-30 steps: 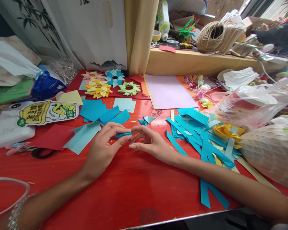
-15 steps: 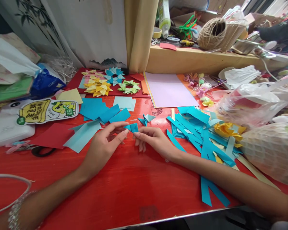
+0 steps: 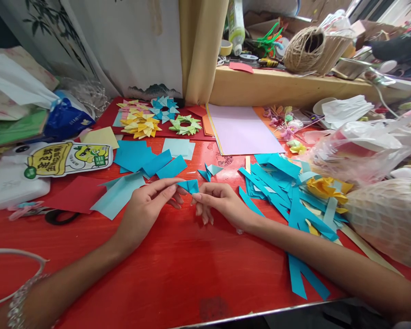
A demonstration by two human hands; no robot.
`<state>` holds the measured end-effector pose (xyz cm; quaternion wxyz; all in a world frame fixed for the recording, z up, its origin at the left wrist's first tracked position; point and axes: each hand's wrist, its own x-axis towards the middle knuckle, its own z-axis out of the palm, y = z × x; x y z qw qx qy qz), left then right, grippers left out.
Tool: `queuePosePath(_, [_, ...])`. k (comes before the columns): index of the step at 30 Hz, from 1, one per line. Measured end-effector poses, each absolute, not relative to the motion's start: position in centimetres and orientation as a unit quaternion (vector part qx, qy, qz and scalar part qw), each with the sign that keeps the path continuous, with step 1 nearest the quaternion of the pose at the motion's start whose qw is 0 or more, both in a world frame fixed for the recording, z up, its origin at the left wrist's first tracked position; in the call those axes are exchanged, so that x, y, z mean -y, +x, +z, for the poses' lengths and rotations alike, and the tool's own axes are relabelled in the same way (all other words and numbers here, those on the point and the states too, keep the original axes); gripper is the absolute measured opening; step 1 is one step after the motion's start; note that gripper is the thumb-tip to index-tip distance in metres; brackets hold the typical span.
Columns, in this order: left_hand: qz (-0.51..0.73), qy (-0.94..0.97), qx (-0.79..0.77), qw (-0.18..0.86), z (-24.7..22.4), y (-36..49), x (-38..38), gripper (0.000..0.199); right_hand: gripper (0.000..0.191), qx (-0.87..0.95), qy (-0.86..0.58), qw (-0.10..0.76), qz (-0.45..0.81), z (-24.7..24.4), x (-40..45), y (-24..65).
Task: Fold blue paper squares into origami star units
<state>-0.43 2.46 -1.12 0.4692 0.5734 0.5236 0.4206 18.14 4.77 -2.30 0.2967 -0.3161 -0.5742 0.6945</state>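
Between my two hands is a small folded piece of blue paper (image 3: pixel 189 185), held just above the red table (image 3: pixel 178 278). My left hand (image 3: pixel 154 201) pinches its left end between thumb and fingers. At its right corner, my right hand (image 3: pixel 217 203) grips it with thumb and index finger, the other fingers curled below. Just behind the hands lies another folded blue paper piece (image 3: pixel 209 172). Flat blue paper rectangles (image 3: pixel 157 162) rest to the left of it, with a pale blue sheet (image 3: pixel 118 196) beside my left hand.
Blue paper strips (image 3: pixel 277 183) are heaped by my right forearm. Folded paper rings (image 3: pixel 185 124) and a lilac sheet (image 3: pixel 243 130) lie at the back. Black-handled scissors (image 3: pixel 61 217) and a red sheet (image 3: pixel 73 194) are at left. A net-wrapped bundle (image 3: pixel 387 219) stands at right.
My left thumb has drawn back toward the left end of the folded paper, so more of its blue face shows. Both hands stay in nearly the same place.
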Motion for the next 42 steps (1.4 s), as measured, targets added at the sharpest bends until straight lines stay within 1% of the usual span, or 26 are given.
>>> queuePosePath(2, [0.427, 0.561, -0.519, 0.484, -1.1, -0.4, -2.6, 0.028, 0.029, 0.579, -0.32, 0.299, 0.688, -2.4, -4.7, 18.1])
queuePosePath(7, [0.37, 0.61, -0.568, 0.41, -0.6, -0.2, -2.6, 0.027, 0.028, 0.598, -0.312, 0.284, 0.681, -2.5, -4.5, 18.1])
queuePosePath(12, [0.353, 0.623, -0.569, 0.403, -0.7, -0.3, -2.6, 0.034, 0.029, 0.61, -0.324, 0.264, 0.673, -2.4, -4.5, 18.0])
queuePosePath(14, [0.343, 0.638, -0.572, 0.385, -0.9, -0.3, -2.6, 0.035, 0.029, 0.621, -0.329, 0.262, 0.661, -2.4, -4.5, 18.0])
queuePosePath(17, [0.334, 0.667, -0.573, 0.339, -1.1, 0.0, -2.3, 0.031, 0.031, 0.652, -0.333, 0.25, 0.634, -2.6, -4.3, 18.0])
queuePosePath(20, [0.309, 0.707, -0.553, 0.316, -1.0, 0.2, -1.9, 0.024, 0.03, 0.696, -0.329, 0.226, 0.597, -2.7, -4.1, 18.0])
queuePosePath(23, [0.297, 0.725, -0.546, 0.297, -0.8, 0.2, -1.5, 0.024, 0.03, 0.728, -0.333, 0.199, 0.565, -2.6, -4.0, 18.0])
queuePosePath(26, [0.304, 0.726, -0.549, 0.281, -0.6, 0.0, -1.4, 0.025, 0.033, 0.74, -0.33, 0.19, 0.555, -2.3, -4.1, 18.0])
queuePosePath(32, [0.295, 0.715, -0.553, 0.31, -0.6, 0.2, -1.8, 0.026, 0.033, 0.757, -0.321, 0.18, 0.54, -2.1, -4.3, 18.1])
queuePosePath(35, [0.305, 0.714, -0.546, 0.315, -0.5, 0.1, -1.8, 0.027, 0.035, 0.74, -0.328, 0.185, 0.557, -2.1, -4.2, 18.2])
queuePosePath(38, [0.312, 0.716, -0.543, 0.309, -0.6, 0.1, -1.7, 0.029, 0.031, 0.728, -0.319, 0.202, 0.572, -2.2, -4.1, 18.1])
queuePosePath(42, [0.259, 0.747, -0.521, 0.321, -0.6, 0.1, -1.9, 0.031, 0.028, 0.728, -0.303, 0.202, 0.581, -2.3, -4.2, 18.0])
